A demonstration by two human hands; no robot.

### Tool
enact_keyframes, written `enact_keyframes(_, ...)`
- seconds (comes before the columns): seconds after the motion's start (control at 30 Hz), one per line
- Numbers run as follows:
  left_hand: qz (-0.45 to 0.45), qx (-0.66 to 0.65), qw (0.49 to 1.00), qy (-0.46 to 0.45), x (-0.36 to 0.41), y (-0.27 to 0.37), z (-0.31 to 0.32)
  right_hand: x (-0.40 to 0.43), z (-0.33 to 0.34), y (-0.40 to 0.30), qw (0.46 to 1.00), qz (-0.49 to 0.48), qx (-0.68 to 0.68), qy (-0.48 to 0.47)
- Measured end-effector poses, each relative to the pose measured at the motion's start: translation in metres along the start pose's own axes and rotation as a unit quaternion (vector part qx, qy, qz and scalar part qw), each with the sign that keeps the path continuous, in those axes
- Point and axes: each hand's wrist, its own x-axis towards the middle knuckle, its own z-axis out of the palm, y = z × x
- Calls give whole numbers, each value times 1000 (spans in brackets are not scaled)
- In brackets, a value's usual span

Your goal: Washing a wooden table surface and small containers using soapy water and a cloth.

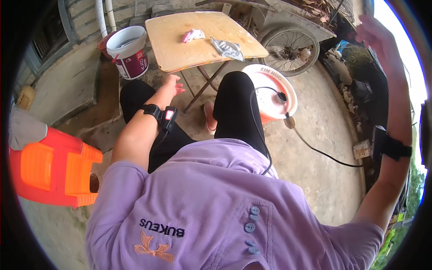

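My left hand (pixel 173 84) hangs beside my knee, just below the near left edge of a wooden folding table (pixel 175 55); its fingers are apart and hold nothing. My right hand (pixel 376 37) is raised at the far right, blurred, with its fingers apart and nothing seen in it. On the table top lie a crumpled pink and white cloth or plastic piece (pixel 193 35) and, to its right, a crumpled grey, silvery sheet (pixel 227 49). Neither hand touches them.
A white plastic bucket (pixel 130 64) stands left of the table. Beside my right knee is a round lidded tub (pixel 270 98) with a black cable (pixel 317 152) across it. Orange and red plastic stools (pixel 60 162) stand at the left; a metal handcart (pixel 293 20) is behind the table.
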Motion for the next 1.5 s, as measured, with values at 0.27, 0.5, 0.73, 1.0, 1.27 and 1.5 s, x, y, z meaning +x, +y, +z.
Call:
enact_keyframes(0.27,-102,-82,989,65,61,-20,-56,-142,-177,98,908,295,-243,169)
enact_keyframes(0.5,-85,-196,946,242,18,43,-27,-32,251,175,959,166,229,17)
enact_keyframes(0.73,16,-221,964,148,17,99,-35,100,424,175,999,2,17,41)
enact_keyframes(1.0,142,-65,986,60,111,90,-39,152,497,209,948,-37,-280,-150)
enact_keyframes(1.27,228,85,965,92,146,90,-45,266,523,243,934,-54,-297,-190)
enact_keyframes(1.5,264,90,949,145,138,103,-33,297,511,285,936,77,-301,-166)
